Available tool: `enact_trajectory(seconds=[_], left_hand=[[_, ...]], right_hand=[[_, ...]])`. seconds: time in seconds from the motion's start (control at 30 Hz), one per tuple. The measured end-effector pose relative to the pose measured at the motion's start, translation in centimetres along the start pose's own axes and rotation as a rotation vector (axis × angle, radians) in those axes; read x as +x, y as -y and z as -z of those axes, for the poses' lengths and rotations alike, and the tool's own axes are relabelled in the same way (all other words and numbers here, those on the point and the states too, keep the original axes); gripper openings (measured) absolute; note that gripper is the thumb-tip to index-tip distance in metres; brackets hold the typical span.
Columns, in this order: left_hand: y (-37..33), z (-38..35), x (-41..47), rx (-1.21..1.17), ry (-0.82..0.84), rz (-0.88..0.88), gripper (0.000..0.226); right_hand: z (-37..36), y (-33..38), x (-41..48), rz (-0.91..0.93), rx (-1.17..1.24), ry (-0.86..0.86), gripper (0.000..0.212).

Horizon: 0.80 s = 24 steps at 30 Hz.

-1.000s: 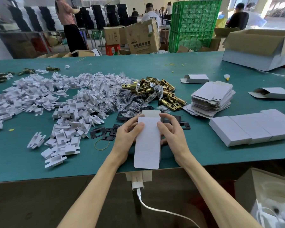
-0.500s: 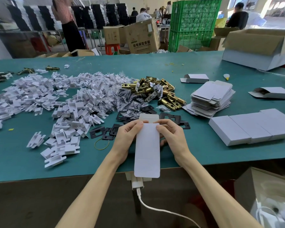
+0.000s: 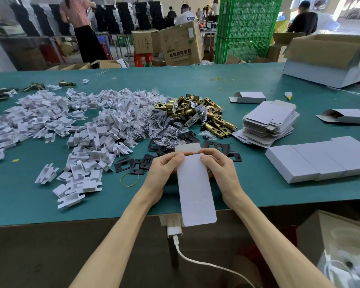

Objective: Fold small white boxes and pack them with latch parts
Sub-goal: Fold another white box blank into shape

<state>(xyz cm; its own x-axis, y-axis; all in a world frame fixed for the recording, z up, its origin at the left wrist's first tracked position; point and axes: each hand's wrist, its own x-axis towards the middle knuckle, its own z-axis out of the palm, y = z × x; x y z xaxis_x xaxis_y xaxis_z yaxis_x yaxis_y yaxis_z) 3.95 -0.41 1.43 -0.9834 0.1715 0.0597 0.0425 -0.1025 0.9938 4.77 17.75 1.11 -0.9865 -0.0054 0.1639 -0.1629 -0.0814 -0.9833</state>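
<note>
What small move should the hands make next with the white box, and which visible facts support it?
Probably fold the far flap down and tuck it in. The left hand and right hand grip the white box at that end, thumbs beside the flap's crease, and the flap stands unfolded. The near flap is open too.

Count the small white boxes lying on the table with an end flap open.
2. The first open box lies just beyond the stack of flat blanks; the second open box lies near the right edge, beyond the row of closed boxes. More may lie out of view.
</note>
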Motion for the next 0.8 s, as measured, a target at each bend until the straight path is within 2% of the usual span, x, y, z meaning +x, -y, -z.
enact_trajectory(seconds=[0.4,0.63,0.8], left_hand=[[0.12,-0.09,0.06,0.023,-0.030,0.004,0.024],[0.17,-0.06,0.00,0.016,-0.023,-0.011,0.035],[0.03,0.01,-0.06,0.005,-0.010,-0.053,0.028]], right_hand=[[-0.11,-0.22,0.05,0.004,-0.006,-0.009,0.020],[-0.08,-0.23,0.08,-0.009,-0.007,-0.015,0.026],[0.03,-0.43,0.13,0.005,-0.038,-0.025,0.015]])
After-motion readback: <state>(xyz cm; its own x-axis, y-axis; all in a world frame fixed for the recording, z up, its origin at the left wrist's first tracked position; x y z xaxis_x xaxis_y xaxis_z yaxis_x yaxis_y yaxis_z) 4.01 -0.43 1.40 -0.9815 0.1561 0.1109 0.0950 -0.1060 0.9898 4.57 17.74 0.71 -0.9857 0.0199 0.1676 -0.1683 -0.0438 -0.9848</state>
